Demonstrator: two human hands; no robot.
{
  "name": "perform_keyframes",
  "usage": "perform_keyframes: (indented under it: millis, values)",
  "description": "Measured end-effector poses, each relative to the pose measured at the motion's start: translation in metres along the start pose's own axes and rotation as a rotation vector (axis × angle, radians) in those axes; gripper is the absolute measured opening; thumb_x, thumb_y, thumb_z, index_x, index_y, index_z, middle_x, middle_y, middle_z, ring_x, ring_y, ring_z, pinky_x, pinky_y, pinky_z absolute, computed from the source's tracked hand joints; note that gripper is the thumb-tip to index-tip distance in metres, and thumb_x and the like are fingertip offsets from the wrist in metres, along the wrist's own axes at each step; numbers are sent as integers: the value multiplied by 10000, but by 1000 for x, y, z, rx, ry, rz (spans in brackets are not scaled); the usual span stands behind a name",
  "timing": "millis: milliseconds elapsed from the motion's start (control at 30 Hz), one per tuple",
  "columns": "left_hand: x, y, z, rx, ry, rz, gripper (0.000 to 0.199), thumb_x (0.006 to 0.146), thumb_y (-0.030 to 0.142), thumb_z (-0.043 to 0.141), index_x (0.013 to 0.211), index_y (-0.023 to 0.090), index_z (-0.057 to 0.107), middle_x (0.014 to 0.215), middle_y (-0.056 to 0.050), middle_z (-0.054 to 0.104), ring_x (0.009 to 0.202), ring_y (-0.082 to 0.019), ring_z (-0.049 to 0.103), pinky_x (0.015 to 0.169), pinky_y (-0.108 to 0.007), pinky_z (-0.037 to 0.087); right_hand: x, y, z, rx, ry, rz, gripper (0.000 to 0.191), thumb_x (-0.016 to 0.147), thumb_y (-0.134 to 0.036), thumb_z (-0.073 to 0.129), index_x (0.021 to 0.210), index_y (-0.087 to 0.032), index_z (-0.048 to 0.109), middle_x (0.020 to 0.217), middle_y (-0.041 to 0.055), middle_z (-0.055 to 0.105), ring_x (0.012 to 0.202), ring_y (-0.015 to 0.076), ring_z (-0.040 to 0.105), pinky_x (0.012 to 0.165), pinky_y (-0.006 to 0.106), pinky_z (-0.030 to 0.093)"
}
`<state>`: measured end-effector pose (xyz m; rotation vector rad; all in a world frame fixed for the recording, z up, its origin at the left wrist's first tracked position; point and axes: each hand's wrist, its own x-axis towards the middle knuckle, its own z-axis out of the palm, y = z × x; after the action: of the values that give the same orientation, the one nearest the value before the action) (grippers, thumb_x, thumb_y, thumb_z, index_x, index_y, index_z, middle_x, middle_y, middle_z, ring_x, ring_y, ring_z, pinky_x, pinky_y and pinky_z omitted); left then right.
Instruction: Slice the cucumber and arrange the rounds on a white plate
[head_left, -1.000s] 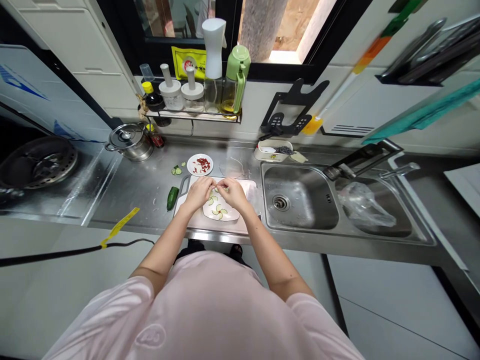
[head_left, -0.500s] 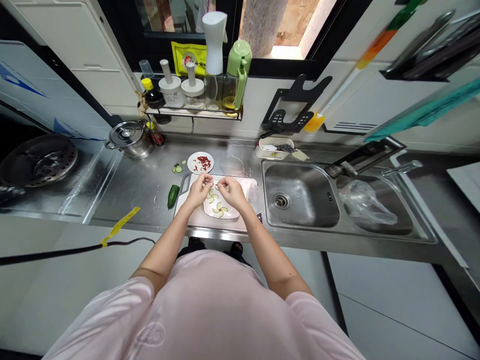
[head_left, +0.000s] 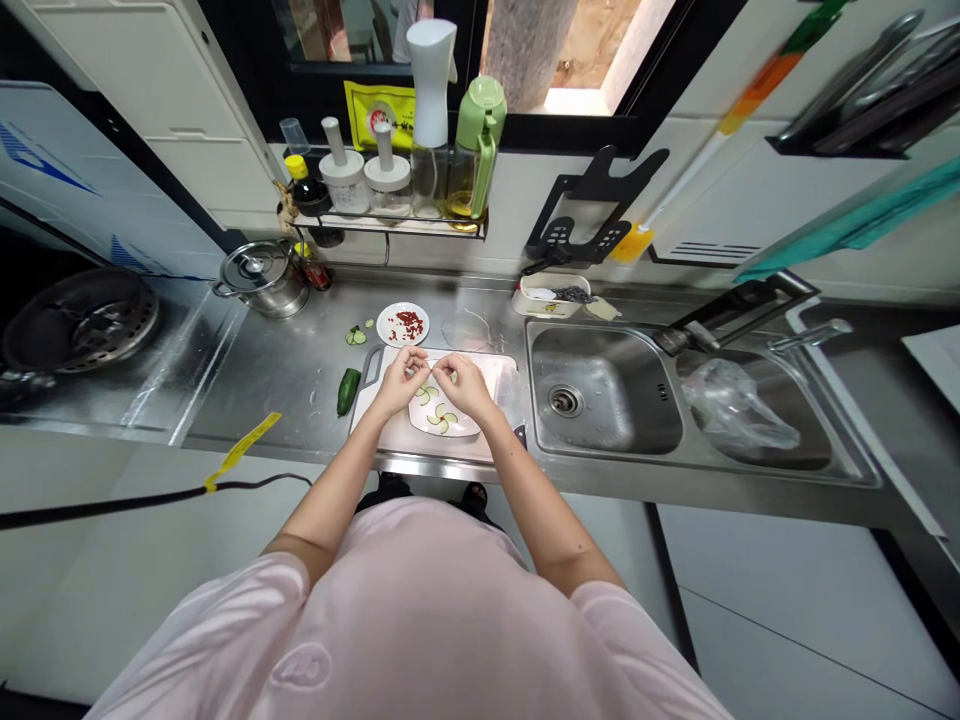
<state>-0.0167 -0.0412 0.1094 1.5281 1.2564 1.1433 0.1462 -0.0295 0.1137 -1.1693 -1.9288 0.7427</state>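
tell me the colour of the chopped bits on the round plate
The chopped bits are red, seen best in the head view.

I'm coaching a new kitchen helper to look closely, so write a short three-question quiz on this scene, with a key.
1. What lies on the round white plate?
(a) lemon slices
(b) chopped red bits
(c) whole eggs

2. True or false: the cucumber lies on the steel counter, beside the cutting board.

3. Over what are the left hand and right hand held?

Key:
1. b
2. True
3. The larger white plate on the cutting board, with cucumber slices arranged on it
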Motion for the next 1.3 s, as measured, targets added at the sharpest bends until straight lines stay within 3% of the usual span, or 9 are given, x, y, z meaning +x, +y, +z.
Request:
perform_keyframes:
  millis: [300, 567, 700, 833, 933, 1300]
  values:
    - [-3, 4, -1, 47, 14, -16, 229, 790, 240, 548, 1004, 214, 471, 817, 12, 591, 722, -91, 551, 626, -196, 388, 0, 0, -2, 9, -24, -5, 82, 819, -226, 533, 770, -211, 598, 788, 12, 615, 803, 171, 529, 758, 287, 400]
    - [-8, -6, -1, 9, -2, -13, 244, 785, 259, 582, 1003, 209, 485, 812, 10, 584, 747, -95, 558, 644, -194, 394, -4, 3, 3, -38, -85, 31, 91, 816, -223, 514, 764, -202, 586, 769, 14, 596, 797, 170, 501, 741, 271, 378]
    - [-10, -21, -2, 36, 40, -47, 279, 782, 271, 594, 1034, 212, 491, 830, 5, 604, 734, -97, 561, 643, -203, 405, -6, 12, 11, -49, -83, 39, 82, 817, -227, 514, 766, -200, 573, 763, 10, 588, 798, 166, 494, 746, 262, 366]
    - [-13, -46, -3, 140, 222, -129, 219, 778, 271, 589, 978, 205, 530, 820, 0, 609, 717, -104, 561, 691, -230, 435, -10, 27, 21, -106, -117, 95, 94, 821, -233, 510, 775, -195, 582, 754, 11, 588, 798, 168, 489, 741, 259, 360]
    - [-17, -65, -3, 238, 296, -180, 200, 773, 271, 588, 958, 202, 553, 815, -4, 609, 698, -112, 557, 700, -247, 446, -14, 40, 30, -177, -178, 142, 109, 823, -218, 494, 792, -194, 595, 776, 19, 596, 822, 173, 488, 728, 254, 356]
    - [-22, -93, 3, 499, 283, -235, 264, 738, 252, 616, 995, 201, 586, 927, -37, 615, 699, -139, 541, 723, -286, 446, -14, 54, 53, -416, -343, 185, 157, 884, -229, 465, 871, -181, 613, 858, 56, 622, 880, 185, 500, 706, 253, 341]
